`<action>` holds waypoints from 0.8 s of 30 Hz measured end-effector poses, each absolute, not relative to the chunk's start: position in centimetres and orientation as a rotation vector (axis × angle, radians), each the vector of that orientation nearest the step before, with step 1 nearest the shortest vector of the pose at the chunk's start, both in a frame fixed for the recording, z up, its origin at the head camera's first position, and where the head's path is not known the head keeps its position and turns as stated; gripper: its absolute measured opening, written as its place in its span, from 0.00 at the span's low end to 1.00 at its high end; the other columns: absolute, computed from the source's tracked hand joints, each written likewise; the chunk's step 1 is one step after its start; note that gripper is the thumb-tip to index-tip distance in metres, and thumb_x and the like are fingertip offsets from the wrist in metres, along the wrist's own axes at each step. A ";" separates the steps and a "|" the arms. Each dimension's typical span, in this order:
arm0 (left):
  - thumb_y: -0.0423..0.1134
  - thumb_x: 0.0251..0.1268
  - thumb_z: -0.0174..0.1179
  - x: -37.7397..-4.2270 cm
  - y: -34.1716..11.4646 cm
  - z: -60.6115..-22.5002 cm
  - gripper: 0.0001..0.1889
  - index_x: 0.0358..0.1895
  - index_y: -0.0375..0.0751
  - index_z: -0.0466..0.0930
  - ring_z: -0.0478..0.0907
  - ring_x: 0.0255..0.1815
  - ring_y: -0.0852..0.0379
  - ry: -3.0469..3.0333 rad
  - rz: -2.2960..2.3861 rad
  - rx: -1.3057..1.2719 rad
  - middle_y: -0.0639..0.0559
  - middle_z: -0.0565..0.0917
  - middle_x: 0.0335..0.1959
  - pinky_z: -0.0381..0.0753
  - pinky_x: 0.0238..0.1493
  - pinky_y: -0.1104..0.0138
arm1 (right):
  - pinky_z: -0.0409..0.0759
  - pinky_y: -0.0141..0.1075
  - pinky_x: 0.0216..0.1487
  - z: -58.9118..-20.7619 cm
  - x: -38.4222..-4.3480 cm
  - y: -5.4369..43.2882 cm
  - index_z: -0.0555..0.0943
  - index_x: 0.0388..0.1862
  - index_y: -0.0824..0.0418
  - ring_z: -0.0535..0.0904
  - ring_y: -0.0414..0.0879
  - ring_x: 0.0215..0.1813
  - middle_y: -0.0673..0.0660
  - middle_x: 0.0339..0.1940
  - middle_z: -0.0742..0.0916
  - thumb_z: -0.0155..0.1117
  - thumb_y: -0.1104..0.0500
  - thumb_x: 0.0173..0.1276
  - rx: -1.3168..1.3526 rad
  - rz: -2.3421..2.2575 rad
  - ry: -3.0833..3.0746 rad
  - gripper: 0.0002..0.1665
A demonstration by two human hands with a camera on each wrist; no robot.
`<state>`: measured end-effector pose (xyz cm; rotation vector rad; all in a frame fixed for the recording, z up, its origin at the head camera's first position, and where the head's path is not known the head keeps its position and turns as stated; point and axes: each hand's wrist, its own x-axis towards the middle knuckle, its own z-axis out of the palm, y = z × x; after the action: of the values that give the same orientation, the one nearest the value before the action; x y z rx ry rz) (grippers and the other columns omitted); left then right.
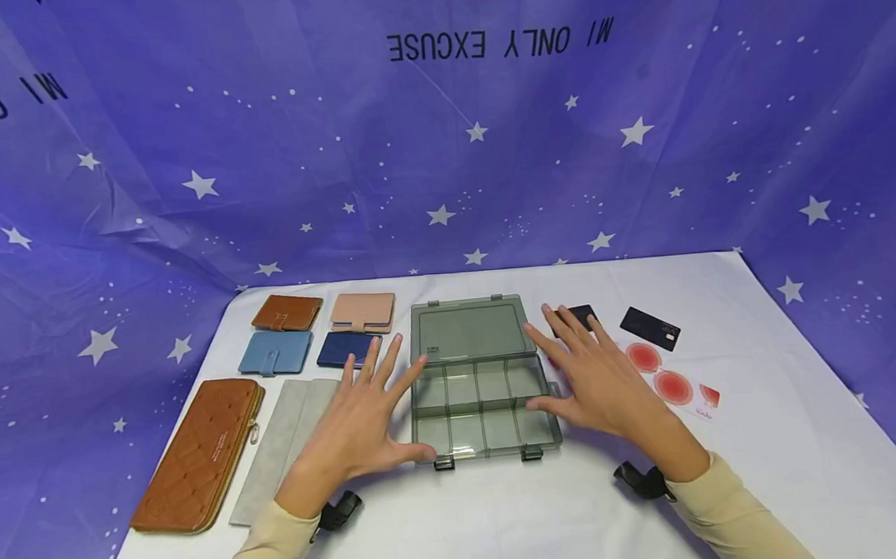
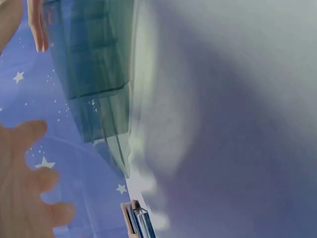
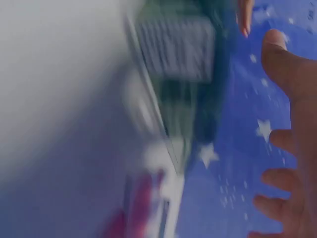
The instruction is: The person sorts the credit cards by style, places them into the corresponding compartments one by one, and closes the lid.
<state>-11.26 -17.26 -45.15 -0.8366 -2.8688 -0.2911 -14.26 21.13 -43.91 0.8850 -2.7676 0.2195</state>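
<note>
Left hand and right hand have fingers spread, holding nothing, at either side of the open box, mid-table. A low right-hand sweep could scatter the cards; a low left one could drag the grey wallet.

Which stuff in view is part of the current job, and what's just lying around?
Likely in the job:
left hand and right hand, fingers spread
open divided box, between them

Apparently just lying around:
brown zip wallet
grey folded case
small brown wallet
pink wallet
light-blue wallet
dark-blue wallet
black cards
red-and-white cards
</note>
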 end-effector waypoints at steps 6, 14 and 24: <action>0.81 0.53 0.68 -11.2 -18.1 -45.0 0.61 0.87 0.55 0.60 0.55 0.87 0.36 -2.763 -0.426 -0.941 0.47 0.50 0.90 0.61 0.80 0.37 | 0.71 0.65 0.73 -42.7 -16.1 25.2 0.67 0.85 0.57 0.70 0.67 0.79 0.66 0.80 0.75 0.78 0.34 0.65 0.847 0.328 -2.721 0.57; 0.68 0.54 0.79 -10.9 -19.2 -45.4 0.50 0.80 0.55 0.73 0.83 0.66 0.44 -2.693 -0.696 -1.005 0.51 0.68 0.83 0.86 0.46 0.50 | 0.75 0.66 0.68 -44.3 -18.0 30.7 0.75 0.79 0.59 0.79 0.67 0.69 0.68 0.68 0.84 0.82 0.46 0.66 0.738 0.476 -2.890 0.46; 0.70 0.53 0.78 -11.2 -19.5 -46.4 0.45 0.72 0.50 0.80 0.75 0.76 0.44 -2.783 -0.775 -1.048 0.52 0.70 0.82 0.81 0.66 0.46 | 0.71 0.70 0.70 -45.5 -18.8 35.9 0.81 0.73 0.61 0.78 0.70 0.69 0.66 0.63 0.88 0.83 0.52 0.65 0.603 0.691 -3.082 0.39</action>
<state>-11.18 -19.51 -46.43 -1.0475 -2.7826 -0.7753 -18.75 35.91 -45.50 0.6033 -3.0819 0.6911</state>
